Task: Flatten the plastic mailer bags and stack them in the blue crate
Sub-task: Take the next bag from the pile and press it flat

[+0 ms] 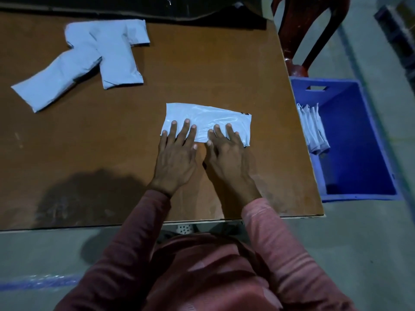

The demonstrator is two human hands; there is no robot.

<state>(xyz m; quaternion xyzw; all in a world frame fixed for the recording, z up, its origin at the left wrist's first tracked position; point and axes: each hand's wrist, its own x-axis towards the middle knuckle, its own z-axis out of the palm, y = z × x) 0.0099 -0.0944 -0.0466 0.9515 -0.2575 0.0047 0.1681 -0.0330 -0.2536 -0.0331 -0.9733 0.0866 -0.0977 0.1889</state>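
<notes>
both hands lay flat, fingers straight, left hand (176,161) and right hand (226,159) side by side pressing the near edge of the bag (213,118) on the worktop (112,135), long axis left-right; the crate (359,140) sat right, nearer the right hand.

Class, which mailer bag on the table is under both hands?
The lone bag near the crate; left hand and right hand press it. The far-left pile lies untouched.

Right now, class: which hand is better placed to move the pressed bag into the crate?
Probably the right hand. It presses the bag on the side nearer the crate, which stands right of the table; the left hand lies farther off.
</notes>
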